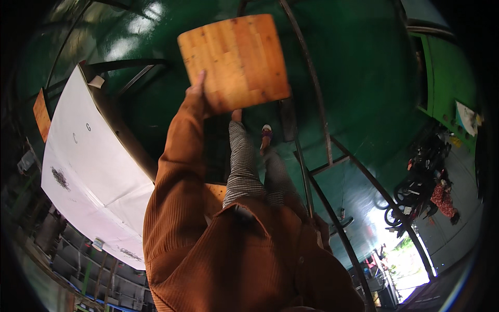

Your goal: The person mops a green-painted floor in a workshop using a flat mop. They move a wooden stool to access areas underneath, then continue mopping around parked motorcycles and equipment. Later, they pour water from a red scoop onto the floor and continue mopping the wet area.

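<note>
A square wooden board (pixel 234 60), made of joined strips with dark spots near its edges, is raised ahead of me. My left hand (pixel 196 89) grips its lower left edge, thumb on the near face and the other fingers hidden behind. Low at my right side, my right hand (pixel 322 231) is beside a thin metal bar (pixel 306 187); sleeve and shadow hide most of its fingers. Another piece of wood (pixel 214 199) shows partly beside my thigh, mostly covered by my sleeve.
A white-topped table (pixel 93 156) with dark smudges stands on my left, another wooden board (pixel 41 114) past its far edge. Dark metal frame bars (pixel 317 99) cross over the green floor (pixel 364 67). On the right are parked motorbikes (pixel 413 192) and a person in red (pixel 443 200).
</note>
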A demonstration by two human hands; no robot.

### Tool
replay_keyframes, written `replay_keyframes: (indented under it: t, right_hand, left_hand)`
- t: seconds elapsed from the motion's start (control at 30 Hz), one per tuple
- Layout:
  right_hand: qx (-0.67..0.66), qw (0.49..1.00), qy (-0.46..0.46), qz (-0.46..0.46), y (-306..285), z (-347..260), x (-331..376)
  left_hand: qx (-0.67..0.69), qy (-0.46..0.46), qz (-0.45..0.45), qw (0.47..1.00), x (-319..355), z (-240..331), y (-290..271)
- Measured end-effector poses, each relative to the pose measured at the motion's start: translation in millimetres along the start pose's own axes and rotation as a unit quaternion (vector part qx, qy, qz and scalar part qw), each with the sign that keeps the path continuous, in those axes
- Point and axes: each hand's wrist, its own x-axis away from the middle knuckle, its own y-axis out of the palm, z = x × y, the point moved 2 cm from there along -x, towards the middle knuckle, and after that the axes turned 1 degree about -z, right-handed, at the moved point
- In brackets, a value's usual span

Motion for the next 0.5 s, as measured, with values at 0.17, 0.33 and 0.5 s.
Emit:
replay_keyframes:
  t: [0.17, 0.33, 0.5]
  right_hand:
    - [-0.090, 0.961, 0.079, -0.248, -28, -7, -30]
    - [0.057, 0.967, -0.018, -0.247, 11, -43, -18]
    - [0.184, 0.953, -0.088, -0.222, 81, -95, -53]
  left_hand:
    - [0.006, 0.040, 0.101, 0.994, -21, 17, -135]
    - [-0.049, 0.100, 0.146, 0.983, -7, 52, -209]
    - [-0.318, 0.225, 0.165, 0.906, 20, 49, -212]
